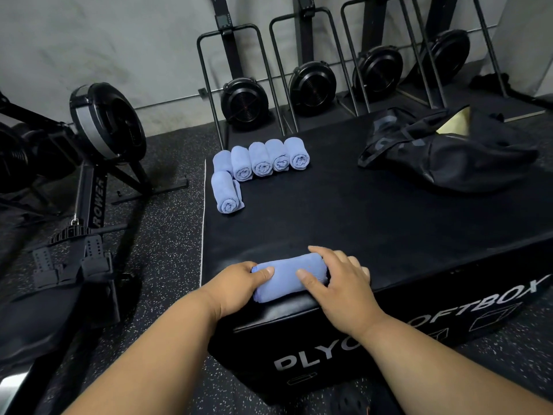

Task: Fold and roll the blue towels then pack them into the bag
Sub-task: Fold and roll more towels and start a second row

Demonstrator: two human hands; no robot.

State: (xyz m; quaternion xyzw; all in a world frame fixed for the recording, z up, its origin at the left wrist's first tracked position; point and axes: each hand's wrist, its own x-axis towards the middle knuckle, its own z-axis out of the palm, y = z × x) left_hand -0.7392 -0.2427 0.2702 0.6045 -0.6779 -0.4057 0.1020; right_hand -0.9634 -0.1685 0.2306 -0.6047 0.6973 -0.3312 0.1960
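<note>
— What do the hands hold?
— The left hand and right hand both grip a rolled blue towel at the near edge of the black plyo box.
— And beyond that towel?
— Six rolled towels sit far-left of it; the black bag lies far-right, open. Four upright rowers line the wall.

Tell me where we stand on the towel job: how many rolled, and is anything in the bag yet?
Done: six rolled towels sit at the far left of the plyo box. In hand: a seventh towel lies at the near edge, rolled up, the left hand and right hand both holding it. Left: the black bag lies slumped at the far right; no blue towel shows in it, so packing looks unstarted.
</note>
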